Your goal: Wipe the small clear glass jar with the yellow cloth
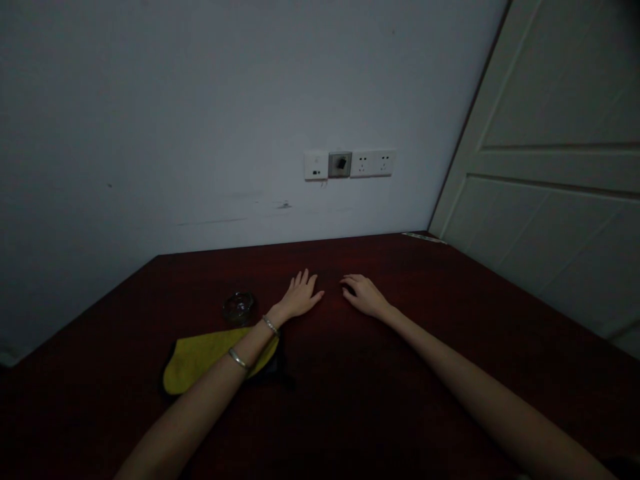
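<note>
My left hand [301, 295] lies palm down on the dark red tabletop [320, 387], its fingers spread and holding nothing. To its right, my right hand [364, 294] rests on the same surface. Its fingers curve a little, with a gap between them and the thumb, and nothing shows in it. A round clear glass dish [239, 305], like an ashtray, sits left of my left hand. Below the dish is a yellow cloth item [205, 357] with a dark edge, partly hidden under my left forearm. Two bracelets circle that forearm.
A pale wall [225, 133] rises behind the table and carries a row of sockets [373, 163] and a switch plate [340, 164]. A panelled white door [550, 220] borders the right side. Near the back right corner lies a thin pale strip [425, 237].
</note>
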A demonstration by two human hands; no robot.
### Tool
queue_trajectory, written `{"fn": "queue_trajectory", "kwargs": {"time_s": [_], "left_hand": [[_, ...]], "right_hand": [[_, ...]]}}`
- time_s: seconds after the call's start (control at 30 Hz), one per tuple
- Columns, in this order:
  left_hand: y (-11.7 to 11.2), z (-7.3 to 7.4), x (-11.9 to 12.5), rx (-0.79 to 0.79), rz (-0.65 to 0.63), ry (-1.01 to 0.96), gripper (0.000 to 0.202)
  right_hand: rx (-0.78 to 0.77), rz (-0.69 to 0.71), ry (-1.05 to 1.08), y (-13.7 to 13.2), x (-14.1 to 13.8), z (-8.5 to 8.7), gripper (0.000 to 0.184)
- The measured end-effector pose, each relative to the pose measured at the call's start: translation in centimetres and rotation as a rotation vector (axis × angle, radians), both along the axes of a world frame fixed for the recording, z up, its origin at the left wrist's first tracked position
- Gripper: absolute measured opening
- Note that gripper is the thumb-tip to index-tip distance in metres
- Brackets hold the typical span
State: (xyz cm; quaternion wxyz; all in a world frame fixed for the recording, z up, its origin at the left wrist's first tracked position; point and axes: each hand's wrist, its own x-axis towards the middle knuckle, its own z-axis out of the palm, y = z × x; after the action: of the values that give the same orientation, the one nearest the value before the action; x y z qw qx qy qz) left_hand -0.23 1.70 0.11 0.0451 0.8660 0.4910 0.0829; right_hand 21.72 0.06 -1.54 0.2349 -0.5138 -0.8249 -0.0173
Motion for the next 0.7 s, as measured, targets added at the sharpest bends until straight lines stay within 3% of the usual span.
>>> {"fn": "queue_trajectory", "kwargs": {"time_s": [0.23,0.7], "left_hand": [[0.68,-0.81,-0.21,-0.004,0.012,0.003,0.061],[0.46,-0.94,-0.24,0.045,0.019,0.012,0.055]], "right_hand": [[-0.03,-0.003,0.022,0.29,0.26,-0.41,0.027],[-0.04,0.0,0.049,0.08,0.09,-0.47,0.033]]}}
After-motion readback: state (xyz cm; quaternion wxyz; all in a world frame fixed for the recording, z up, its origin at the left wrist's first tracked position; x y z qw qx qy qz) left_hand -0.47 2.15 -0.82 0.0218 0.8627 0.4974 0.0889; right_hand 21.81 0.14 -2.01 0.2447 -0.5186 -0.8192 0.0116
